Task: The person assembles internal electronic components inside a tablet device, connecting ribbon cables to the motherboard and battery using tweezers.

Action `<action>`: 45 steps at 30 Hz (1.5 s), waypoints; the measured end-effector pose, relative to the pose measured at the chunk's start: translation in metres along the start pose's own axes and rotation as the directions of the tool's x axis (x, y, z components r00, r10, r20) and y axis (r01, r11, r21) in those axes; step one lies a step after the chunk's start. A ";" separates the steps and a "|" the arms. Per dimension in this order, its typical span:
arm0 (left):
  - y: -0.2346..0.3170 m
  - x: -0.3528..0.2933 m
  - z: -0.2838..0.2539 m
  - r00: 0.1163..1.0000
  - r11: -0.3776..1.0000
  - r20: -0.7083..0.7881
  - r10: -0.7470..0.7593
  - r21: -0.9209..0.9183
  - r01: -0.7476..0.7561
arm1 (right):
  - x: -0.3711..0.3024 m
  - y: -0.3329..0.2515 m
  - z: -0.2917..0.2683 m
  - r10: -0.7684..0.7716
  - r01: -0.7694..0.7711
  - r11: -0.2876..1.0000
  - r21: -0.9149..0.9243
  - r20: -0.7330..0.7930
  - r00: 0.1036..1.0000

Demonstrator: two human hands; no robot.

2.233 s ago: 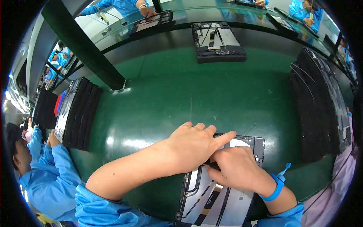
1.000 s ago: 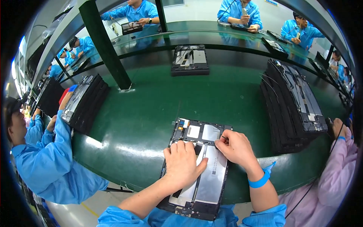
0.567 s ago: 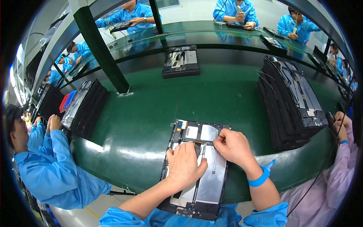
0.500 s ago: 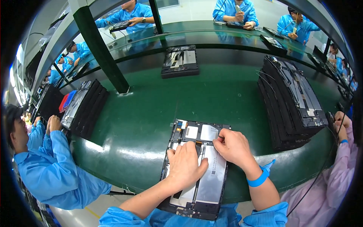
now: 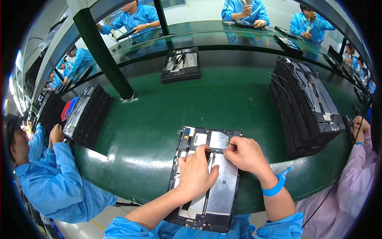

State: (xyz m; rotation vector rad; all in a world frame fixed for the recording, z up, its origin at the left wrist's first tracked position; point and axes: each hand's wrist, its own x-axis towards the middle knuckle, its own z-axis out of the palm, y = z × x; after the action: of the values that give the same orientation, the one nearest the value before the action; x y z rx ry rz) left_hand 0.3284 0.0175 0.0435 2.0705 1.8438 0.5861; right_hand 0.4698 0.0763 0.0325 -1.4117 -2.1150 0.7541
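Two hands are laid on an opened tablet chassis (image 5: 207, 179) at the near edge of the green belt (image 5: 159, 115). The left hand (image 5: 195, 173) is spread flat on its silver panels, nothing gripped; the right hand (image 5: 246, 154) is curled, fingertips pinched at a small part near the top. Assembly is judged midway: the back is uncovered, and a stack of like units (image 5: 306, 103) is waiting at right.

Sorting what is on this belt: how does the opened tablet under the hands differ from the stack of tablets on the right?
The opened tablet lies single and flat; the stack holds many, leaning overlapped. The left hand and right hand rest on the tablet; nobody touches the stack. Both show dark frames with inner parts exposed.
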 end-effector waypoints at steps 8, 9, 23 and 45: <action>-0.001 0.001 0.000 0.999 1.000 0.019 0.026 -0.012 -0.026 | 0.001 -0.002 0.006 0.013 -0.019 0.999 -0.040 -0.135 0.991; -0.002 0.000 0.000 0.999 0.999 0.011 0.030 -0.012 -0.030 | 0.001 -0.002 0.007 0.015 -0.021 0.999 -0.040 -0.135 0.991; -0.009 0.007 0.004 1.000 0.999 0.029 0.000 -0.037 0.002 | -0.001 -0.004 0.001 0.011 -0.009 0.999 -0.053 0.039 0.999; -0.026 0.005 0.006 0.828 0.814 0.126 0.547 0.153 -0.561 | -0.003 0.000 -0.016 0.042 -0.054 0.993 0.101 0.109 0.993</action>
State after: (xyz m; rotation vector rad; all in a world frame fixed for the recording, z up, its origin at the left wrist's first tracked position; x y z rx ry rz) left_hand 0.3098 0.0261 0.0260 2.7380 1.2670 0.4658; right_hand 0.4816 0.0767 0.0440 -1.3997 -2.0951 0.9638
